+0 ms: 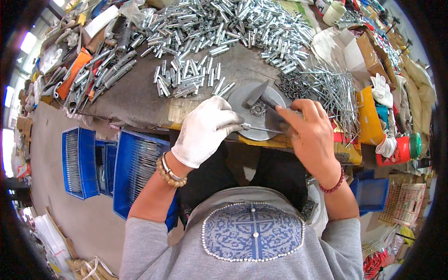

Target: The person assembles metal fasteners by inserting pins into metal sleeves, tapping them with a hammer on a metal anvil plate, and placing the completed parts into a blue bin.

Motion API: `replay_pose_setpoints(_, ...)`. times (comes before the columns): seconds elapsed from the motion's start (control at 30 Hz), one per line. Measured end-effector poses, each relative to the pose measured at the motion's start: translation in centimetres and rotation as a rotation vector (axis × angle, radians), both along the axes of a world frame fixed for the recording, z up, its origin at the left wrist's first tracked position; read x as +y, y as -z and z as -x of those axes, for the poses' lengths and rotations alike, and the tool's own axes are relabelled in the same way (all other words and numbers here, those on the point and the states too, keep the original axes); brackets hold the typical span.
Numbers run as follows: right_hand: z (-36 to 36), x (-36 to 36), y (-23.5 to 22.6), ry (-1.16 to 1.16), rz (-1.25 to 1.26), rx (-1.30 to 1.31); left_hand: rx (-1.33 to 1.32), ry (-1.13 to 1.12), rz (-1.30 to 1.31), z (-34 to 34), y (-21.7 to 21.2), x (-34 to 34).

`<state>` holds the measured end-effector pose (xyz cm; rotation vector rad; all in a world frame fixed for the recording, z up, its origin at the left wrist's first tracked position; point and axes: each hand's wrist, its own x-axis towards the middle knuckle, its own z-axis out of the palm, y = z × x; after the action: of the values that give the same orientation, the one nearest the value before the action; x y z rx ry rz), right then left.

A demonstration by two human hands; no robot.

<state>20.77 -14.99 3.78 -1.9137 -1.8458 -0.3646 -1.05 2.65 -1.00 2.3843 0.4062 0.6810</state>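
To your left, blue crates (pixel 135 168) already hold finished rods. Your gloved left hand (pixel 205 128) pinches a thin metal pin (pixel 254 127) over the round steel plate (pixel 247 135); your bare right hand (pixel 310 133) closes around a small hammer (pixel 263 98). Loose pins (pixel 336 91) and a big pile of sleeves (pixel 224 23) remain, so I judge much work is left.

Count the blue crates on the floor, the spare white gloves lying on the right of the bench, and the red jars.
Blue crates: 3
Spare white gloves: 2
Red jars: 1
Total: 6
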Motion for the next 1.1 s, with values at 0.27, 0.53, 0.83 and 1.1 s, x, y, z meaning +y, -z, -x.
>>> replay_pose_setpoints(0.27,4.3,-2.9,0.9,0.028,0.42,0.79,-0.09,-0.242,-0.211,0.3,0.1,-2.8)
replay_pose_setpoints(0.53,6.5,-3.5,2.3,0.079,0.581,1.57,-0.089,-0.391,0.869,0.6,0.5,-8.4)
replay_pose_setpoints(0.83,9.5,-3.5,4.6,-0.025,0.482,1.289,-0.198,-0.392,0.946,1.8,1.4,-8.4)
replay_pose_setpoints(1.1,9.0,-3.4,5.9,0.005,0.596,1.385,-0.226,-0.632,0.667,10.6,4.4,-5.2)
